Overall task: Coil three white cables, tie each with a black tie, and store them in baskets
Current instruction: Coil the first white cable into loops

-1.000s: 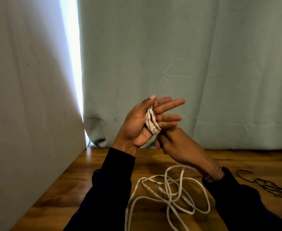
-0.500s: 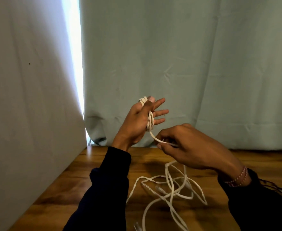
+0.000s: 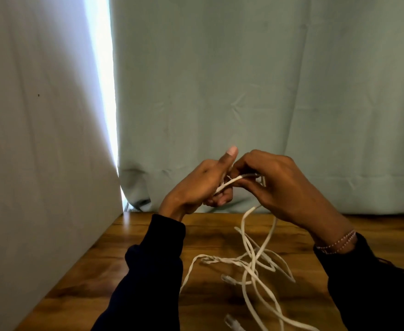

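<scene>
Wooden counter, curtain-backed; cable in hand.
Left hand and right hand grip white cable; slack tangles on counter below fingers; green curtain behind.

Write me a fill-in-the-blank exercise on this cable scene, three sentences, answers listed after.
1. The white cable is held between ____ hands, the left hand and the right hand.
2. The loose cable tangle lies on a ____ table.
3. A beaded bracelet sits on the ____ wrist.

Missing words: both; wooden; right
</scene>
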The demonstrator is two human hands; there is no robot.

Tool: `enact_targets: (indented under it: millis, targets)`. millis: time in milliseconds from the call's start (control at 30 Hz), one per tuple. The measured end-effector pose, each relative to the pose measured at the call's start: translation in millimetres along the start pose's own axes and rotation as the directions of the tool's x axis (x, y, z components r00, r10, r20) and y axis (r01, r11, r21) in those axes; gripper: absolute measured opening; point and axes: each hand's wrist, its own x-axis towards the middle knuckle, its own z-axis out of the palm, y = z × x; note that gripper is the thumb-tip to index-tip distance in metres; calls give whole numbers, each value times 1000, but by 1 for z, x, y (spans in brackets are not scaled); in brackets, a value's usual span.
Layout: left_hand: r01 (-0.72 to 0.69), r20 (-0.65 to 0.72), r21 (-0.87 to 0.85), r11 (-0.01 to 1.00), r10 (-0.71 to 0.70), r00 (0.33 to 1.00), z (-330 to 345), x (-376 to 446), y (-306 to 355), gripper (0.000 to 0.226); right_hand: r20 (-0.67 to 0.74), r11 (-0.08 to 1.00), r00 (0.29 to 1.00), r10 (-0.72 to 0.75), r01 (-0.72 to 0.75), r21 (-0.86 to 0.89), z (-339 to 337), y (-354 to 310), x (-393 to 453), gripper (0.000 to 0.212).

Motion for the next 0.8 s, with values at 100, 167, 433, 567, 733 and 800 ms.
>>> enact_targets:
  millis: [100, 167, 433, 567, 733, 800]
  targets:
    - [-10, 25, 40, 999, 9, 1000, -1, 0, -3, 47, -104, 983, 993, 54, -71, -167, 8, 5, 0, 20]
    - [-18, 45, 19, 1000, 17, 999, -4, -1, -5, 35, -245, 970, 964, 99, -149, -193, 10, 7, 0, 15]
    - [-13, 226, -427, 904, 121, 967, -15, -7, -4, 37, -373, 973, 898, 233, -216, 85, 11, 13, -1, 29]
    - [-37, 240, -613, 790, 231, 943, -11, -4, -5, 35, -268, 953, 916, 298, -269, 140, 25, 10, 2, 27]
    - [-78, 156, -699, 710, 259, 953, -5, -1, -4, 43, -49, 943, 942, 332, -331, 29, 37, -4, 4, 27]
    - [-101, 98, -720, 686, 244, 965, -3, -1, -3, 45, 124, 940, 933, 337, -341, 9, 39, -12, 6, 32]
